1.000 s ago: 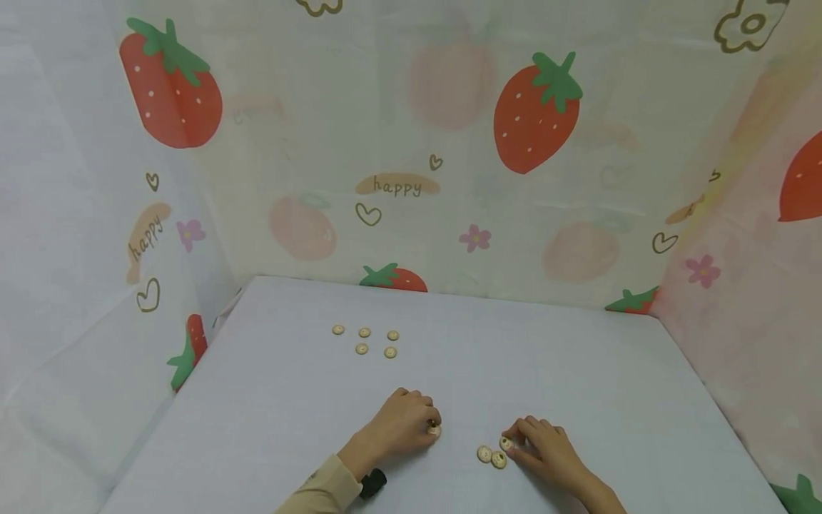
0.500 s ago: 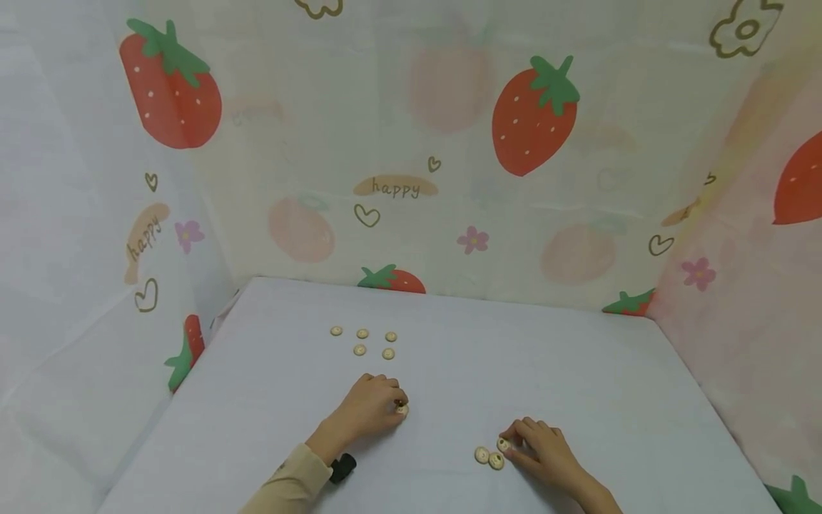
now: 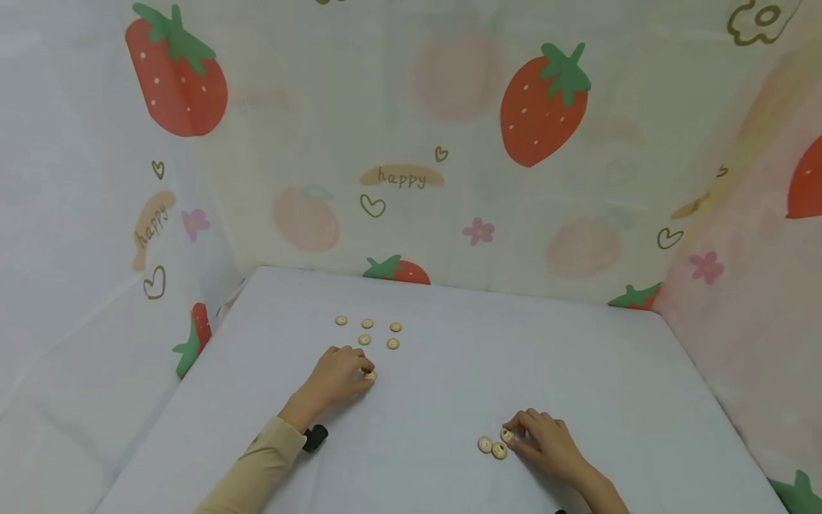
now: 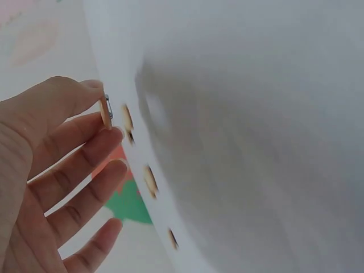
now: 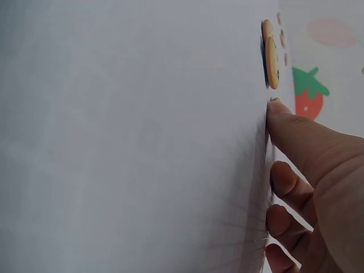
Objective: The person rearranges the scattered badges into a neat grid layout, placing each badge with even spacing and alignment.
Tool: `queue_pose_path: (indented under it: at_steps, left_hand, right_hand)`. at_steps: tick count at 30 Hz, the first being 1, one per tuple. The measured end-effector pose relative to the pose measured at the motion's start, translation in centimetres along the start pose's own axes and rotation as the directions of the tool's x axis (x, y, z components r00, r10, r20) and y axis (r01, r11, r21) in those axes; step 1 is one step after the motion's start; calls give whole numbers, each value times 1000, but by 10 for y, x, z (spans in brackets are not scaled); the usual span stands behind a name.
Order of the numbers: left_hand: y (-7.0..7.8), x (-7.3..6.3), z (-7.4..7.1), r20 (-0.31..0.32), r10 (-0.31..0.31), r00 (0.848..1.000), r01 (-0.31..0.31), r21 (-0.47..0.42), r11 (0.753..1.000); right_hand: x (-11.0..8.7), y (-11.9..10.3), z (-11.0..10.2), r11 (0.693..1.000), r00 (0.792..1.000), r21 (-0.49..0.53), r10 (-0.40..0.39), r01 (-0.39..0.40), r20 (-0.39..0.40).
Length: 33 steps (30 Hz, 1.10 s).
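Note:
My left hand (image 3: 337, 374) pinches a round, pale wooden badge (image 3: 370, 375) between thumb and fingertips, just in front of a group of similar discs. In the left wrist view a metal pin clasp shows on the back of the held badge (image 4: 106, 111), which is turned on edge above the white tabletop; the other fingers spread loosely. On the right, my right hand (image 3: 546, 444) has thumb and index finger around another round badge (image 3: 506, 435) at the table. Two more badges (image 3: 484, 445) lie side by side, overlapping in the right wrist view (image 5: 272, 62).
Behind the left hand, several badges (image 3: 367, 323) lie in two short rows on the white tabletop (image 3: 514, 357). Strawberry-print cloth (image 3: 411, 228) hangs along the back and sides. A black wrist device (image 3: 315, 438) sits under the left sleeve (image 3: 263, 457).
My left hand has moved left and away from me, carrying its badge from near the middle toward the rows. The right hand has stayed at its badge.

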<state>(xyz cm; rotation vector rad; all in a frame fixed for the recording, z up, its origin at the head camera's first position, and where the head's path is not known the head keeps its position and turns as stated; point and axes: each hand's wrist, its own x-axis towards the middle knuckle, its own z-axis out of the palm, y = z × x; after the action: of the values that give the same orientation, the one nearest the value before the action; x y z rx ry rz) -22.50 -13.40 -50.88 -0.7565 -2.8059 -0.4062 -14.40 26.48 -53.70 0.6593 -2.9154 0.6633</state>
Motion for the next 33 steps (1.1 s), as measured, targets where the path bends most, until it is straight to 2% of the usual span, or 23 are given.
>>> queue_pose_path:
  at_steps: [7, 15, 25, 33]
  left_hand:
    - [-19, -1, -7, -30, -37, 999, 37, -8, 999]
    - [-39, 4, -3, -42, -70, 997, 71, 31, 997]
    - [-60, 12, -4, -52, -121, 991, 123, 33, 992]
    - [-73, 18, -3, -59, -131, 990, 133, 32, 991]
  right_hand:
    - [-1, -1, -1, 1000, 1000, 2, -4, 4, 3]
    - [1, -1, -1, 999, 999, -11, 34, -34, 17]
    - [2, -1, -3, 1000, 1000, -13, -11, 11, -29]
    - [2, -1, -2, 999, 999, -11, 33, -33, 19]
